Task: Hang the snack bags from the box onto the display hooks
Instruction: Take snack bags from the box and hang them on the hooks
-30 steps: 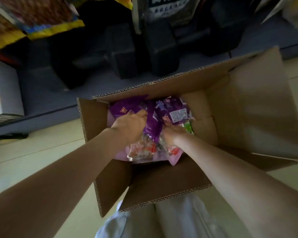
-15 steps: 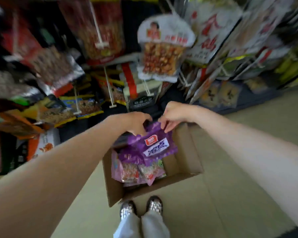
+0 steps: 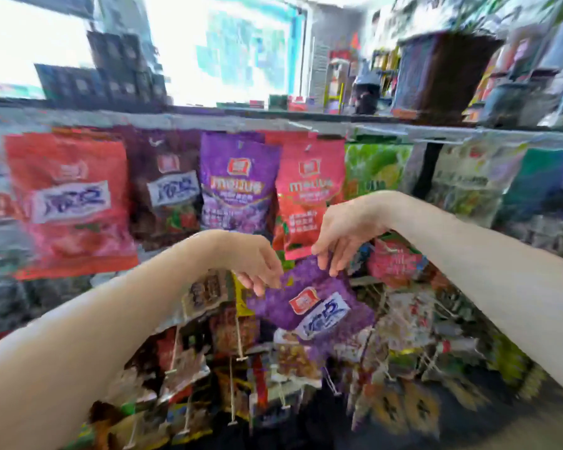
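A purple snack bag is held up in front of the display rack, tilted so that its white label slants down to the right. Its top edge is pinched at the left corner by the fingertips of the left hand and at the right by those of the right hand; both sets of fingers are curled downward onto the bag (blur makes the exact contact hard to read). The bag is carried below the upper row of hanging packets and in front of the lower, crowded rows.

Directly above it, a purple packet and a pink-red packet are hung side by side from the top rail. Farther left, a dark brown packet and a large red packet are suspended from the same rail. A green packet is seen to the right of the pink-red one. Below the hands, white hook arms are visible among mixed snack packets. On the shelf top, a dark pot is placed at the upper right.
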Demonstrator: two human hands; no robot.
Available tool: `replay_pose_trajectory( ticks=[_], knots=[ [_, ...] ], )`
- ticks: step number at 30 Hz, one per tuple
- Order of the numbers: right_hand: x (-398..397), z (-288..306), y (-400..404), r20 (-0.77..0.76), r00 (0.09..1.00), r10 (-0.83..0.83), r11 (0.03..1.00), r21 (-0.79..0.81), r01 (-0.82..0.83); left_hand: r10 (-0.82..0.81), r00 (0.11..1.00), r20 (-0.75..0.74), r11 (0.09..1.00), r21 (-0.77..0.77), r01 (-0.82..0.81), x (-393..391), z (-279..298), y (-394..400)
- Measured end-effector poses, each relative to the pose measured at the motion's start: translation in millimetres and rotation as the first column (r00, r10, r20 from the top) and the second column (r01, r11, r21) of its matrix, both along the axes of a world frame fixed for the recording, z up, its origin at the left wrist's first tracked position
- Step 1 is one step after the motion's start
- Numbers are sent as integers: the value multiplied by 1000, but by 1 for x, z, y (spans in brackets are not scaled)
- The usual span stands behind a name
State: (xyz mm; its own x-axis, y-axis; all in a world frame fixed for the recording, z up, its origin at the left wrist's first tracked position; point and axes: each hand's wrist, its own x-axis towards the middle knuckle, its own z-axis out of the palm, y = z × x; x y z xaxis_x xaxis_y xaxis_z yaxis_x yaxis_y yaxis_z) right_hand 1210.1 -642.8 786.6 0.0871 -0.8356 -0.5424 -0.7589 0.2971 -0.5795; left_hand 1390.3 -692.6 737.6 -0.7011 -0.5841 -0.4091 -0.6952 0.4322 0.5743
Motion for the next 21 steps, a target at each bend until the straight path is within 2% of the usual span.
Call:
replay_pose_trajectory(
  ticks=[5,8,10,11,13,16,21],
  knots=[
    [18,58,17,55,998,27,983,-182,-16,115,973,-202,987,-84,-135,30,50,9],
    [33,72,20,88,995,54,955,-295,-26,136,948,-289,946,-247,-211,45,65,-1],
    [46,75,16,53,998,34,911,-412,-9,167,910,-380,905,-308,-294,52,72,-11],
    [54,74,13,2,1000,24,875,-484,-21,171,893,-417,883,-338,-327,55,75,-16],
    [72,72,7,-208,978,17,782,-607,-143,178,880,-440,822,-425,-379,59,82,-25],
    [92,66,-1,-507,861,23,728,-582,-362,195,848,-493,764,-466,-446,61,91,-42],
    [102,45,-29,-674,737,-58,716,-542,-439,201,799,-566,703,-484,-520,52,97,-73]
  ],
)
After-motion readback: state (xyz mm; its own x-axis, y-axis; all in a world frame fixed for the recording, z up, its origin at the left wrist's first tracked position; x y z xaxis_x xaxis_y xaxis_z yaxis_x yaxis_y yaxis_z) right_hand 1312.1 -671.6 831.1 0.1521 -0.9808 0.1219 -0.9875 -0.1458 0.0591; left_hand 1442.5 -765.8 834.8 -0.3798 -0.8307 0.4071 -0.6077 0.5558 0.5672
